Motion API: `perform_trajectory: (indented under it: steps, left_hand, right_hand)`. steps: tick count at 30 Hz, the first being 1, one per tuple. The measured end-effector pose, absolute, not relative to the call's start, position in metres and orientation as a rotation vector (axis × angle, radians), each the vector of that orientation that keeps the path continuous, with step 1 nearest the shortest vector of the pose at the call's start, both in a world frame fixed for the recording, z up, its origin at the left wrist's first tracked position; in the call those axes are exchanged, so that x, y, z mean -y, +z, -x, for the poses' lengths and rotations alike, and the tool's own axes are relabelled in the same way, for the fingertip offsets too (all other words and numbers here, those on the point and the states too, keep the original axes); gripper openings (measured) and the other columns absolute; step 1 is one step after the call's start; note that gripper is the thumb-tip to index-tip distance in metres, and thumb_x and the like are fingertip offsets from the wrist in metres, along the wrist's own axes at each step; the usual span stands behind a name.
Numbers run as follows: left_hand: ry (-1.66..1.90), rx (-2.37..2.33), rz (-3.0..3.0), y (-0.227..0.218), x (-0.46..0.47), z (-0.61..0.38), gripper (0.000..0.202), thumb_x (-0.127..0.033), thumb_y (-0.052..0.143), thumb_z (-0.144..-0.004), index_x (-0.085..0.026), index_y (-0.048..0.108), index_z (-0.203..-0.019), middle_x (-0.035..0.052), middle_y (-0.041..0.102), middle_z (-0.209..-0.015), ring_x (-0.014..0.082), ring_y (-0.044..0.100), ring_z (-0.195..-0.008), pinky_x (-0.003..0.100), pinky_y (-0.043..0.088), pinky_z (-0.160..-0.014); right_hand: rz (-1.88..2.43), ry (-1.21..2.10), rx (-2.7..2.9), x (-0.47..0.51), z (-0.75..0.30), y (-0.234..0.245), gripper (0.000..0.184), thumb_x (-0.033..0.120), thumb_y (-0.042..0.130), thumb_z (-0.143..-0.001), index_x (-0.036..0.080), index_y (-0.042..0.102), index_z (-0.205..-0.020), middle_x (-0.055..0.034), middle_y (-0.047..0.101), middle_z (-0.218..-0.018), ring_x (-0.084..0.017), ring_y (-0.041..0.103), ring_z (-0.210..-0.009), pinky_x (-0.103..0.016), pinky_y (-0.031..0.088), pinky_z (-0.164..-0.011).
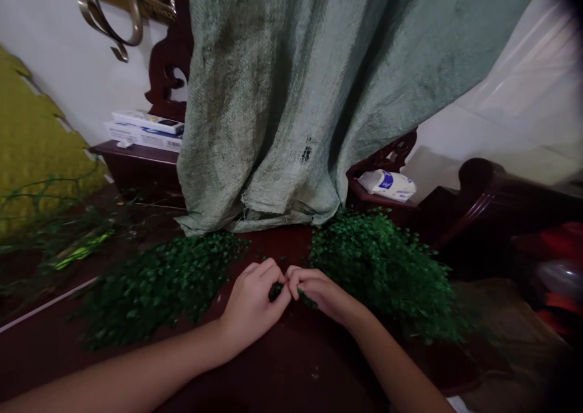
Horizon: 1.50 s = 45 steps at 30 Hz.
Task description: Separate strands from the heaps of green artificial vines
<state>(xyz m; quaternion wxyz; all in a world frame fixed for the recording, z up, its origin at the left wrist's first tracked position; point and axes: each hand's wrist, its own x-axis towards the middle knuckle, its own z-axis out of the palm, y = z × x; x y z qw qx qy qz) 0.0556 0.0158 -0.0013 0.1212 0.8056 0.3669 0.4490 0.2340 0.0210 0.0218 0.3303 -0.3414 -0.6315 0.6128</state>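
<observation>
On the dark wooden table point(282, 370) the left hand point(252, 307) and right hand point(321, 291) meet fingertip to fingertip, both pinched shut on a small green sprig point(276, 291) between them. Heaps of green foliage lie just beside each hand: a left pile point(159, 282) and a right pile point(387, 267). Behind hangs a green woven sack point(296, 97).

1. The left hand point(252, 303) is curling its fingers, knuckles up, forearm reaching in from near left.
2. The right hand point(319, 291) is pinching fingertips against the left's, forearm angling from near right.
</observation>
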Motion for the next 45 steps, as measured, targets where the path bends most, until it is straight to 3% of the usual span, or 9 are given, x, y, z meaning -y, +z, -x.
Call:
perform_trajectory:
  steps: [8, 16, 20, 25, 32, 38, 41, 45]
  left_hand:
    - [1.217, -1.031, -2.322, 0.0, -0.015, -0.055, 0.012, -0.018, 0.054, -0.085, -0.02, 0.059, -0.074, -0.0002, 0.06, -0.071, 0.0163, 0.057, -0.066, 0.03, 0.044, -0.064]
    - [1.185, -0.858, -2.262, 0.003, -0.015, -0.055, 0.017, -0.017, 0.053, -0.088, -0.021, 0.065, -0.077, 0.0012, 0.062, -0.074, 0.0159, 0.06, -0.07, 0.027, 0.048, -0.066]
    - [1.142, -0.797, -2.215, 0.001, -0.016, -0.055, 0.017, -0.017, 0.052, -0.089, -0.02, 0.064, -0.078, 0.0011, 0.061, -0.075, 0.0145, 0.059, -0.067, 0.025, 0.048, -0.063]
    - [1.112, -0.802, -2.208, -0.003, -0.018, -0.056, 0.014, -0.017, 0.053, -0.089, -0.019, 0.061, -0.077, 0.0002, 0.059, -0.074, 0.0136, 0.058, -0.065, 0.025, 0.047, -0.063]
    - [1.196, -0.88, -2.17, -0.001, -0.018, -0.055, 0.012, -0.016, 0.052, -0.088, -0.02, 0.057, -0.078, 0.0001, 0.06, -0.077, 0.0147, 0.059, -0.069, 0.026, 0.045, -0.064]
    - [1.186, -0.921, -2.127, 0.001, -0.019, -0.054, 0.014, -0.018, 0.05, -0.09, -0.019, 0.057, -0.078, 0.0004, 0.059, -0.078, 0.0159, 0.059, -0.074, 0.027, 0.044, -0.067]
    - [1.176, -0.927, -2.118, 0.001, -0.019, -0.055, 0.014, -0.019, 0.051, -0.09, -0.019, 0.057, -0.078, 0.0002, 0.059, -0.077, 0.0158, 0.058, -0.074, 0.027, 0.043, -0.067]
    - [1.176, -0.93, -2.108, 0.002, -0.019, -0.055, 0.014, -0.02, 0.051, -0.091, -0.02, 0.058, -0.078, 0.0002, 0.059, -0.078, 0.0158, 0.058, -0.074, 0.027, 0.043, -0.067]
  right_hand:
    - [0.987, 1.613, 1.442, -0.024, -0.235, 0.015, 0.011, 0.027, 0.058, -0.078, 0.017, 0.059, -0.075, 0.0007, 0.053, -0.073, -0.014, 0.05, -0.071, -0.025, 0.037, -0.068]
    - [1.205, 1.533, 1.351, -0.026, -0.231, 0.013, 0.024, 0.042, 0.055, -0.086, 0.018, 0.057, -0.089, 0.0045, 0.057, -0.064, -0.009, 0.056, -0.051, -0.023, 0.037, -0.056]
    - [1.174, 1.593, 1.339, -0.029, -0.234, 0.011, 0.039, 0.051, 0.049, -0.089, 0.018, 0.058, -0.108, 0.0048, 0.058, -0.06, -0.011, 0.058, -0.048, -0.024, 0.037, -0.054]
    - [1.033, 1.721, 1.251, -0.029, -0.235, 0.012, 0.055, 0.052, 0.043, -0.091, 0.019, 0.039, -0.135, 0.0042, 0.061, -0.06, -0.015, 0.06, -0.051, -0.028, 0.042, -0.057]
    - [0.915, 1.477, 1.338, -0.023, -0.233, 0.021, 0.035, 0.039, 0.059, -0.085, 0.016, 0.058, -0.112, -0.0029, 0.065, -0.082, -0.014, 0.06, -0.078, -0.03, 0.044, -0.077]
    - [0.899, 1.329, 1.495, -0.013, -0.243, 0.037, 0.03, 0.03, 0.07, -0.078, 0.019, 0.061, -0.105, -0.0057, 0.065, -0.098, -0.019, 0.061, -0.098, -0.037, 0.046, -0.091]
    - [0.92, 1.267, 1.51, -0.013, -0.249, 0.039, 0.027, 0.026, 0.069, -0.078, 0.02, 0.062, -0.103, -0.0051, 0.064, -0.098, -0.018, 0.061, -0.097, -0.037, 0.048, -0.091]
    - [1.076, 1.036, 1.573, -0.017, -0.248, 0.032, 0.018, 0.019, 0.064, -0.078, 0.02, 0.063, -0.095, -0.0042, 0.064, -0.092, -0.016, 0.062, -0.088, -0.031, 0.052, -0.079]
